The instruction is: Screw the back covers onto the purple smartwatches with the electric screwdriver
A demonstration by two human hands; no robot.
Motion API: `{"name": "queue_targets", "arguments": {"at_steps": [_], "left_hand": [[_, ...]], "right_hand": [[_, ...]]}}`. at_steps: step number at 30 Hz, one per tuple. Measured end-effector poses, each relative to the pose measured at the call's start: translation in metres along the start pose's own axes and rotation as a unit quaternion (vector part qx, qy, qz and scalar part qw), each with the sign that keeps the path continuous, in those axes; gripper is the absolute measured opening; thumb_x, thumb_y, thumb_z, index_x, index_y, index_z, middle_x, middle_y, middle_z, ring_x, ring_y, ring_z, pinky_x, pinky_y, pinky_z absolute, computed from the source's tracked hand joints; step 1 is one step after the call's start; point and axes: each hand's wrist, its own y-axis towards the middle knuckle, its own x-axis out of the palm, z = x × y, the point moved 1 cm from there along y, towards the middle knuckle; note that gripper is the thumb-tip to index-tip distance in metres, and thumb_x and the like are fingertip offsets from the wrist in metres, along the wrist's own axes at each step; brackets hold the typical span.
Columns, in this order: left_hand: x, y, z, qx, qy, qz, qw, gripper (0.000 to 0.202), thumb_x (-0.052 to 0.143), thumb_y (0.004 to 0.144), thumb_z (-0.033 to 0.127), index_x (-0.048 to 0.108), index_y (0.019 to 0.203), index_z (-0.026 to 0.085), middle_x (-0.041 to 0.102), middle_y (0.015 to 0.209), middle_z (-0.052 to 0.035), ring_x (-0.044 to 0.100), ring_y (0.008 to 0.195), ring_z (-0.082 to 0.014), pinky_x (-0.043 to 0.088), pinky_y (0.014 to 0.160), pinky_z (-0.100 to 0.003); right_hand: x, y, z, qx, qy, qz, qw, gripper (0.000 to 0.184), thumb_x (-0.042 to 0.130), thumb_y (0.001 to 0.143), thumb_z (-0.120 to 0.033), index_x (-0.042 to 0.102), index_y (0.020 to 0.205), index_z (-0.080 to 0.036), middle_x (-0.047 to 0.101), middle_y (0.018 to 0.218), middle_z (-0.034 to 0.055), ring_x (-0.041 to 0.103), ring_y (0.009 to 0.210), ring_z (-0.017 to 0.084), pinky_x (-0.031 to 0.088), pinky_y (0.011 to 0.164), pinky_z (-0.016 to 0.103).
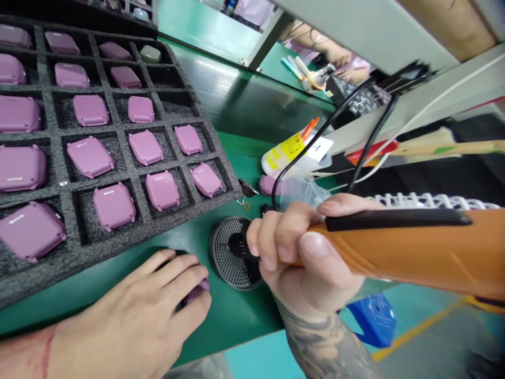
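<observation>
My right hand (311, 252) is wrapped around an orange electric screwdriver (410, 252) with a long black lever along its top. The tool's front end points left and is mostly hidden by my fingers. Beyond them lies a round black dish full of small holes (231, 268), on the green bench mat. To its left, my left hand (158, 300) rests on the mat with its fingers curled over a purple watch case (201, 285), of which only a small edge shows. Above that hand stands a grey foam tray (138, 231) holding several purple watch cases (114, 205), each in its compartment.
A white bottle with a yellow label (284, 155) stands behind the dish. Near it lie another purple case (269, 184), a binder clip (248, 188) and clear plastic (303, 192). Black cables (315, 137) hang at the right. A co-worker's hands (339, 55) show beyond the shelf.
</observation>
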Motion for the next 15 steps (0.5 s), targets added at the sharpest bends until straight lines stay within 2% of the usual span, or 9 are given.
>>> {"name": "queue_targets", "arguments": {"at_steps": [7, 12, 15], "left_hand": [[0.0058, 0.0, -0.0006, 0.008, 0.014, -0.002, 1.0, 0.032, 0.058, 0.116, 0.014, 0.081, 0.138, 0.018, 0.085, 0.141, -0.0063, 0.071, 0.133, -0.0279, 0.045, 0.123, -0.044], [0.0077, -0.0015, -0.0011, -0.015, 0.012, 0.012, 1.0, 0.024, 0.063, 0.121, 0.025, 0.08, 0.136, 0.018, 0.082, 0.144, -0.0088, 0.069, 0.134, -0.0296, 0.047, 0.121, -0.046], [0.0086, -0.0017, -0.0011, -0.016, 0.012, 0.021, 1.0, 0.025, 0.06, 0.119, 0.014, 0.08, 0.134, 0.018, 0.081, 0.138, -0.0092, 0.068, 0.131, -0.0288, 0.048, 0.118, -0.044]], "right_hand": [[0.0028, -0.0019, 0.0006, -0.006, -0.015, -0.029, 0.999, 0.018, 0.081, 0.111, -0.022, 0.073, 0.122, -0.033, 0.063, 0.075, -0.0108, 0.056, 0.051, 0.009, 0.055, 0.057, 0.029], [0.0032, -0.0016, 0.0022, -0.012, -0.022, -0.035, 0.999, 0.018, 0.082, 0.112, -0.025, 0.073, 0.124, -0.034, 0.062, 0.074, -0.0107, 0.054, 0.049, 0.01, 0.055, 0.055, 0.03], [0.0027, 0.0006, 0.0007, -0.013, -0.028, -0.038, 0.999, 0.019, 0.083, 0.11, -0.025, 0.074, 0.124, -0.035, 0.061, 0.073, -0.0105, 0.054, 0.048, 0.01, 0.053, 0.053, 0.03]]}}
